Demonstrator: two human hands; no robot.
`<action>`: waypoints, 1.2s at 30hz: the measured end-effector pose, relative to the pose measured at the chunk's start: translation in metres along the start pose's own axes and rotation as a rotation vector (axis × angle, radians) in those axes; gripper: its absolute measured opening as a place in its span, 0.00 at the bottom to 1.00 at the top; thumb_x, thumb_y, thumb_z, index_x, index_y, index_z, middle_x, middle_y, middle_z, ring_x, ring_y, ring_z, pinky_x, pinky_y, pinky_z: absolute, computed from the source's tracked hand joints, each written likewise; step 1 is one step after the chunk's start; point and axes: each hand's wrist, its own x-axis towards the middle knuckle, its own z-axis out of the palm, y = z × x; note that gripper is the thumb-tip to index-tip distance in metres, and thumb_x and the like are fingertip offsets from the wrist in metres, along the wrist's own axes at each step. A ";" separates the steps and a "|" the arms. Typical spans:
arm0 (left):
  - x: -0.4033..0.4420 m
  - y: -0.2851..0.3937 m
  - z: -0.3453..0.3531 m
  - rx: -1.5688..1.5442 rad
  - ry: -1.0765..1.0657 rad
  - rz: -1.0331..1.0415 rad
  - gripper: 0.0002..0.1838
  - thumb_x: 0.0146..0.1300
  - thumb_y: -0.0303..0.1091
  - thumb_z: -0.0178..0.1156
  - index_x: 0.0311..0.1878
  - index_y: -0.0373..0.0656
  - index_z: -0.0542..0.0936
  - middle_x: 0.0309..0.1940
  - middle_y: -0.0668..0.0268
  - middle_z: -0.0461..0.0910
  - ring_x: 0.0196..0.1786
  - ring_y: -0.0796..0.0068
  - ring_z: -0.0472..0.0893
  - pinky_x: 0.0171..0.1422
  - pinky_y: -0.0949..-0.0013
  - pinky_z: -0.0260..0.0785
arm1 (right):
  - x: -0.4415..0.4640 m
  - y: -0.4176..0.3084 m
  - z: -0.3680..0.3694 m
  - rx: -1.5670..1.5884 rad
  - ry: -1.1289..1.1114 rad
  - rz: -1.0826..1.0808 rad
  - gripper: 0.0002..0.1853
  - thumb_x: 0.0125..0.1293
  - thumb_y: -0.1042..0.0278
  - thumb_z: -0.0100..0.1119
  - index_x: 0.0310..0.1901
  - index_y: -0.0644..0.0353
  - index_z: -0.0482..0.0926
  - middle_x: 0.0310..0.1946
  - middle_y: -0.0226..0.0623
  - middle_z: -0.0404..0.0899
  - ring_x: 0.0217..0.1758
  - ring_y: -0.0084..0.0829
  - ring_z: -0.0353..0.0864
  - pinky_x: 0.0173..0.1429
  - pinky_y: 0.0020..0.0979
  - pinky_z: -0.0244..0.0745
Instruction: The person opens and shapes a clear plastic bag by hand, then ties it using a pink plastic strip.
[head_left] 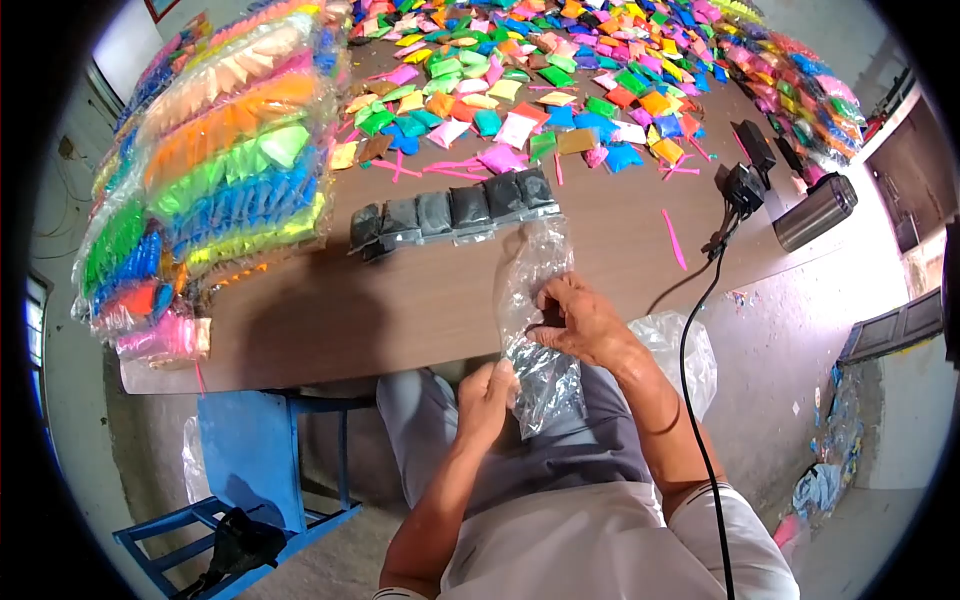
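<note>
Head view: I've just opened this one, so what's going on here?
A person sitting at a table is handling a clear plastic bag. The left hand grips its edge near the lap, while the right hand has its fingers on the film higher up. The bag's far end reaches the right end of a row of dark packets. Beyond lie loose colourful packets, with filled bags piled at the left.

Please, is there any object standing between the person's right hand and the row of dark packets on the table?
Only the clear plastic bag: its upper part runs from the right hand up towards the right end of the row of dark packets. Nothing else visible stands between them.
</note>
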 end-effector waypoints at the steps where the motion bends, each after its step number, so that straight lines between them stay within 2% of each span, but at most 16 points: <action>1: 0.000 -0.001 0.000 0.000 0.001 -0.001 0.24 0.73 0.47 0.50 0.26 0.37 0.76 0.21 0.68 0.76 0.23 0.82 0.71 0.30 0.74 0.64 | 0.000 -0.002 0.000 0.013 -0.003 0.027 0.17 0.52 0.67 0.67 0.41 0.61 0.73 0.36 0.45 0.73 0.40 0.47 0.76 0.45 0.39 0.72; 9: 0.000 0.002 0.000 0.006 -0.007 -0.001 0.24 0.73 0.47 0.50 0.26 0.37 0.76 0.21 0.68 0.75 0.23 0.81 0.71 0.29 0.74 0.64 | 0.000 -0.003 -0.002 0.008 -0.015 0.071 0.17 0.52 0.67 0.66 0.41 0.61 0.73 0.37 0.45 0.73 0.42 0.47 0.75 0.47 0.38 0.72; 12: 0.000 -0.001 0.000 -0.003 -0.002 -0.004 0.24 0.73 0.46 0.50 0.26 0.37 0.76 0.21 0.68 0.75 0.23 0.81 0.71 0.29 0.74 0.64 | 0.000 0.003 0.003 -0.006 0.007 0.004 0.15 0.52 0.70 0.65 0.40 0.61 0.73 0.37 0.45 0.73 0.42 0.47 0.75 0.47 0.39 0.72; 17: 0.001 0.003 -0.001 -0.001 -0.009 -0.006 0.23 0.73 0.46 0.50 0.26 0.37 0.76 0.21 0.68 0.75 0.23 0.81 0.71 0.30 0.74 0.63 | 0.001 0.008 0.002 0.092 0.009 0.040 0.16 0.51 0.71 0.67 0.40 0.61 0.73 0.37 0.45 0.73 0.39 0.46 0.76 0.45 0.39 0.72; 24: 0.001 -0.004 0.000 -0.048 -0.004 -0.030 0.23 0.73 0.45 0.50 0.26 0.37 0.76 0.21 0.68 0.75 0.23 0.81 0.70 0.30 0.74 0.63 | 0.000 0.007 0.005 0.064 0.036 0.016 0.15 0.51 0.70 0.68 0.39 0.61 0.73 0.36 0.44 0.73 0.38 0.44 0.77 0.43 0.38 0.72; 26: 0.002 -0.004 -0.002 -0.047 -0.006 -0.026 0.23 0.73 0.45 0.50 0.26 0.37 0.76 0.21 0.68 0.75 0.23 0.81 0.70 0.30 0.74 0.63 | 0.003 0.017 0.010 0.068 0.065 0.021 0.17 0.50 0.67 0.70 0.39 0.61 0.74 0.35 0.44 0.73 0.39 0.45 0.77 0.43 0.38 0.72; 28: 0.002 -0.002 -0.002 0.001 -0.008 -0.027 0.25 0.71 0.49 0.51 0.28 0.35 0.77 0.22 0.65 0.77 0.23 0.79 0.73 0.30 0.73 0.66 | 0.002 0.008 0.004 0.075 0.038 0.042 0.16 0.51 0.68 0.69 0.39 0.61 0.74 0.35 0.44 0.73 0.39 0.46 0.77 0.44 0.39 0.72; 30: 0.003 -0.004 -0.003 -0.005 -0.011 -0.020 0.24 0.71 0.49 0.51 0.28 0.35 0.77 0.22 0.65 0.77 0.23 0.79 0.73 0.30 0.73 0.66 | 0.002 0.001 0.001 0.082 0.007 0.066 0.15 0.51 0.68 0.68 0.39 0.61 0.74 0.35 0.44 0.74 0.39 0.47 0.77 0.44 0.39 0.72; 32: 0.002 -0.006 -0.002 -0.013 -0.010 -0.017 0.24 0.71 0.48 0.51 0.28 0.35 0.76 0.21 0.65 0.76 0.23 0.79 0.73 0.29 0.74 0.66 | 0.002 -0.005 0.004 -0.058 0.064 0.030 0.15 0.51 0.68 0.68 0.38 0.61 0.74 0.35 0.45 0.74 0.39 0.49 0.76 0.44 0.41 0.72; 36: 0.001 0.000 -0.002 -0.026 -0.014 -0.012 0.23 0.73 0.45 0.50 0.26 0.37 0.76 0.21 0.67 0.75 0.23 0.80 0.71 0.30 0.73 0.64 | 0.004 0.003 0.008 0.028 0.095 0.043 0.15 0.50 0.67 0.69 0.37 0.61 0.74 0.35 0.46 0.74 0.40 0.50 0.77 0.44 0.42 0.73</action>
